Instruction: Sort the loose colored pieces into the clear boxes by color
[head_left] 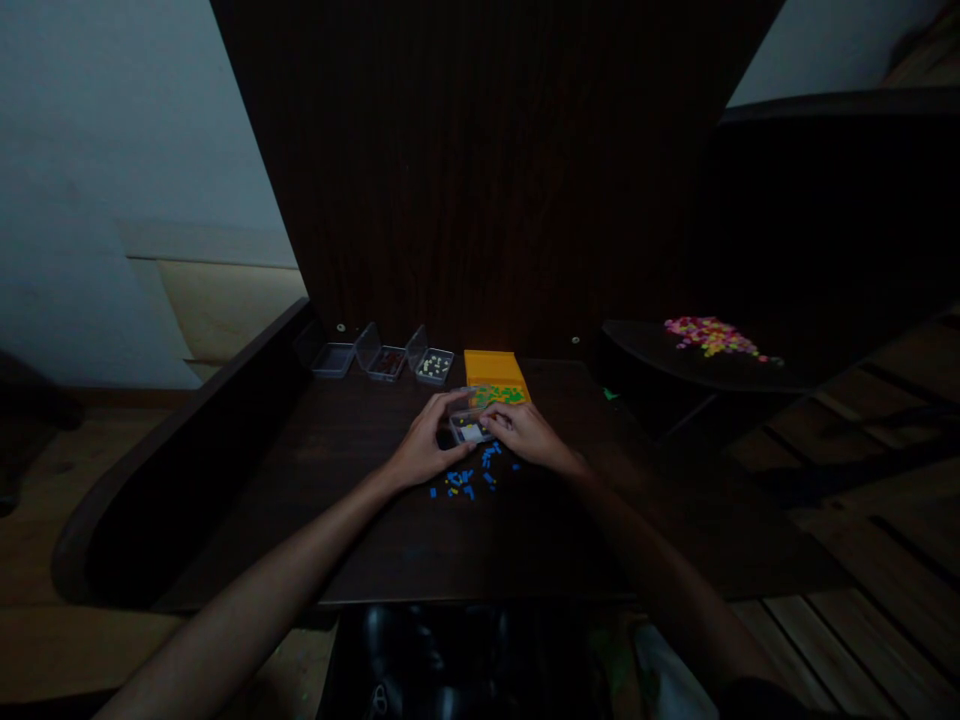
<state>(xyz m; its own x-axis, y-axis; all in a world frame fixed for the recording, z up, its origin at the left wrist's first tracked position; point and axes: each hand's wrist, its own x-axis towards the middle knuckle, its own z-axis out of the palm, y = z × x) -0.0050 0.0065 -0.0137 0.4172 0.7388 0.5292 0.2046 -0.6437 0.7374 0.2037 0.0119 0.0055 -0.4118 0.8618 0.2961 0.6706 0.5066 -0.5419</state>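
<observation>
From where I stand, a person's two bare arms reach forward over a dark wooden bench (360, 560). The left hand (421, 447) has its grip clamped on a small clear box (471, 433), the thumb along the near side and the fingers curved round the far left. The box sits between the two hands, with a white patch and a few yellow bits showing inside. The right hand (527, 433) comes in from the other side, its fingertips bent down at the box's right edge; I cannot tell whether that grip is together on a piece or slightly apart.

Just beyond the right grip lies an open yellow case (491, 367), and green pieces (501, 396) fill the part nearest the fingers. On the near side of both grips, blue pieces (469, 491) lie scattered with a few yellow ones among them.

Farther out and to the left of the left grip, three clear cases stand in a row: one with pale pieces (433, 367) nearest the hand, then one with dark reddish pieces (386, 363), then the leftmost case (333, 361). Well to the right of the right grip, a pink and yellow heap (716, 337) rests on a dark side shelf (652, 345).
</observation>
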